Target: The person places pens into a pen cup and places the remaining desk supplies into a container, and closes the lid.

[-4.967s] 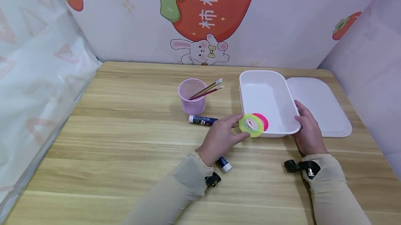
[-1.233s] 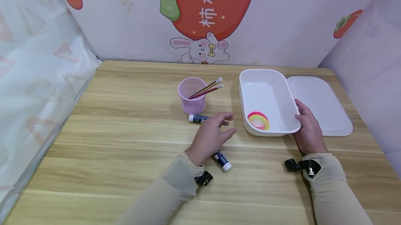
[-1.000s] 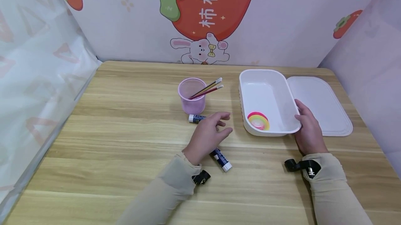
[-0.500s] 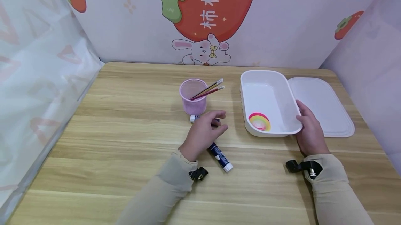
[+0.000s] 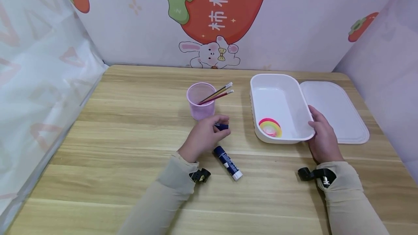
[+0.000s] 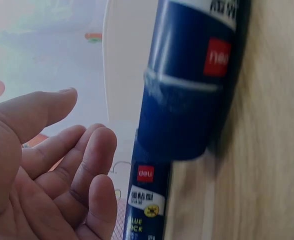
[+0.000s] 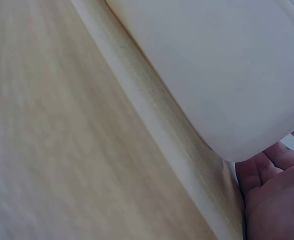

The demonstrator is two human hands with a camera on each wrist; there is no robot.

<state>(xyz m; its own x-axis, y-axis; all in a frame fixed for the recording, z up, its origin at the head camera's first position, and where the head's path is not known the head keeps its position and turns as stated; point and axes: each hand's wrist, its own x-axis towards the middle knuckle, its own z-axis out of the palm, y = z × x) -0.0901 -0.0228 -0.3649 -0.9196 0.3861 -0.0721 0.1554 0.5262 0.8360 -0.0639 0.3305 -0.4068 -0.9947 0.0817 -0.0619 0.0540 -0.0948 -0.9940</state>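
Observation:
My left hand (image 5: 202, 137) hovers over the far glue stick (image 5: 222, 126), thumb and fingers apart; in the left wrist view the loosely bent fingers (image 6: 101, 147) are beside that dark blue stick (image 6: 147, 200), with a gap between. Closer to me lies a second glue stick (image 5: 228, 163), white cap toward me, large in the left wrist view. My right hand (image 5: 323, 137) holds the white plastic box (image 5: 284, 108) by its near right corner, thumb over the rim. Inside the box's near left corner, pink and yellow tape rolls (image 5: 275, 126) lie overlapping.
A pink mesh pencil cup (image 5: 201, 112) with several pencils (image 5: 219, 94) leaning right stands just behind the far glue stick. Right of the box lies its flat white lid (image 5: 337, 115). A printed cloth backdrop (image 5: 130, 28) rises behind the wooden table (image 5: 114, 126).
Earlier my left hand held the yellow tape roll at the box; the roll now lies inside. The emptied hand has moved left to the far glue stick. The right hand stays on the box.

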